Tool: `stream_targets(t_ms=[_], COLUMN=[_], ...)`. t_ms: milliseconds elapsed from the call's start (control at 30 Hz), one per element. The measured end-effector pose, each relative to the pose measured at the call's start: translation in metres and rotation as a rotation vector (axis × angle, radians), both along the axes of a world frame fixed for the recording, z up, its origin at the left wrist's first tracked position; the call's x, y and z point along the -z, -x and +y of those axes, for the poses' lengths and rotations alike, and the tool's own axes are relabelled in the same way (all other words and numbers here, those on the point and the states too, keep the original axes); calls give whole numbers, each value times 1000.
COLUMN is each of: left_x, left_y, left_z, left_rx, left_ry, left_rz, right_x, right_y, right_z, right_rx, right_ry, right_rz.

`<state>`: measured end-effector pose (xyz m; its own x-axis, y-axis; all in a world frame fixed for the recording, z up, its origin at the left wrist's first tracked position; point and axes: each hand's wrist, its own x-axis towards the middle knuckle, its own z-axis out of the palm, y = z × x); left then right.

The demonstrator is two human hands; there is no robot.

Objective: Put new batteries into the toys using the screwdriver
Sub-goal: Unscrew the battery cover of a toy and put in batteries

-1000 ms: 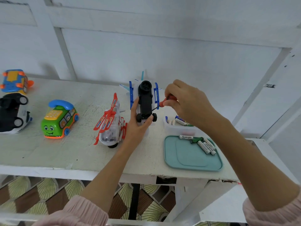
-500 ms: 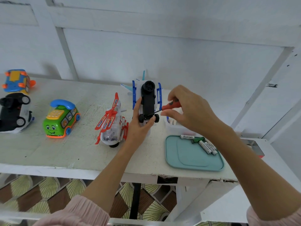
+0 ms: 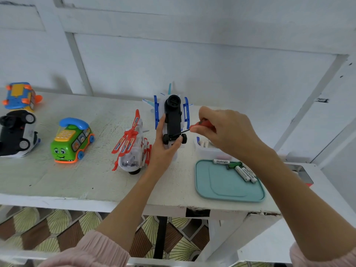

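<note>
Head view
Left hand: the left hand (image 3: 163, 151) grasps the toy plane (image 3: 172, 120) from below, thumb up along its left side and fingertips wrapped onto the underside near the black wheels; the toy is held with its black belly facing the camera.
Right hand: the right hand (image 3: 225, 132) pinches the red handle of the screwdriver (image 3: 194, 127) between thumb and curled fingers; the thin dark shaft slants down to the left and its tip meets the plane's black underside just above the wheels.
Toy plane: between the two hands, raised off the white table (image 3: 57, 182), blue and white wings spread to either side of the black base.
Helicopter toy: the red and clear helicopter toy (image 3: 133, 147) stands on the table just left of the left hand.
Bus toy: the green phone bus toy (image 3: 71, 141) sits further left of the left hand.
Far-left toys: a black and white car (image 3: 17, 132) lies on its side, and a blue and orange toy (image 3: 20, 96) lies behind it, both well apart from the hands.
Tray: the teal tray (image 3: 227, 187) lies below the right hand, under the right forearm.
Batteries: white batteries (image 3: 244, 171) labelled Heybright lie at the tray's far edge beside a small green piece.
Box: a clear box (image 3: 207, 149) holding more batteries sits under the right hand, just behind the tray.
</note>
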<state>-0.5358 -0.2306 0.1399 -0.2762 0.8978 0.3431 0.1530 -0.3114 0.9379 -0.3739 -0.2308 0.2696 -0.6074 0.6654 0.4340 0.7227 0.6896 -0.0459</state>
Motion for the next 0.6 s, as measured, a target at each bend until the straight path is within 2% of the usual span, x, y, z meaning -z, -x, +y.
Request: stream_targets(t_ms=[167,367,500,567,600], left_x=[2,2,0,1,1], left_y=[-1,-1,1,1,1], left_z=[1,0,0,0,-1], left_rx=[20,9,-1,13,21], left_ry=[14,10,4,-4,-7], left_rz=[-5,-23,-32,-35,-37], right_x=[-4,-8,-3,0,1], right_y=[5,6,-1,-8,-14], right_z=[-4,-2,3,5,7], right_rx=[-99,130,168,179,169], right_ry=[19,2,66,148,196], right_rz=[29,-149,-250,-188,-85])
